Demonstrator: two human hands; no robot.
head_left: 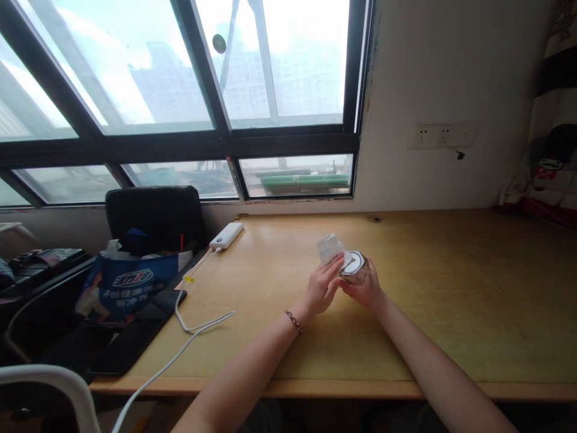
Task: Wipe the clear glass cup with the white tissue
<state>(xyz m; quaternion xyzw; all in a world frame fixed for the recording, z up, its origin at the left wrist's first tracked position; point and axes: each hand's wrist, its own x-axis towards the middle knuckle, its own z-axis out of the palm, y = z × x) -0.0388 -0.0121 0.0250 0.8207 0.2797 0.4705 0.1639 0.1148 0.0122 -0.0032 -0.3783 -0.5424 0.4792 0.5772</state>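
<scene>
Jar with a white top (358, 273) is held between two hands over the middle of the surface, its top turned upward; whether its base is rested on the surface cannot be told; behind it, much of the view is filled by a dark-framed window (279, 66), flanked on the right by a pale wall (419, 84); below these is spread the yellowish wooden surface (460, 307); at its left end a black chair (153, 210) can be seen, with a blue printed bag (130, 288) set in front of its backrest; in the wall is mounted a row of white sockets (435, 137); by the right hand (367, 288) the jar is gripped from the right and below, the fingers partly opened and curved round its side; by the left hand (323, 285) a white tissue (330, 248) is kept under nearly straight, closed-up fingers, at the left edge of the jar's top; near the surface's left edge a white power bank (228, 234) is laid, a white cable (198, 331) being plugged into it; on the left wrist a thin braided bracelet (294, 323) is worn.
</scene>
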